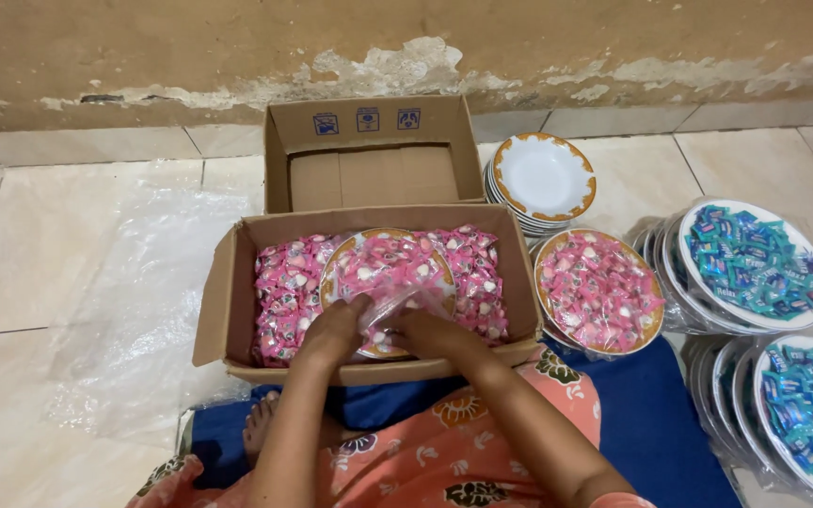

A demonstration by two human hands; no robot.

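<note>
— Two hands are at work over the near cardboard box (237,310). The left hand (331,334) and right hand (430,331) meet at the six o'clock edge of a gold-rimmed plate of pink sweets (383,268) that lies inside the box, on a bed of loose pink sweets (284,292).

— What are the fingers doing?

— Both sets are pinched narrow on the clear plastic wrap (405,296) gathered over that plate. By my judgement the wrapping of this one is only partly closed.

— How much looks finished?

— Several plates. Just at three o'clock of the box sits another plate heaped with pink sweets (599,292), on a blue cloth (651,423). Farther toward three o'clock, stacks of wrapped plates carry blue sweets (755,263), with another such stack (811,404) at about four o'clock.

— And what is left?

— A stack of empty white plates (543,179) with gold rims stands at one o'clock, and the box holds plenty of sweets, so I would judge the work roughly midway.

— The other box?

— The far cardboard box (369,160) at twelve o'clock, near the wall (190,47), is open and shows nothing inside. A clear plastic sheet (134,310) lies on the tiled floor (39,245) at nine o'clock.
</note>
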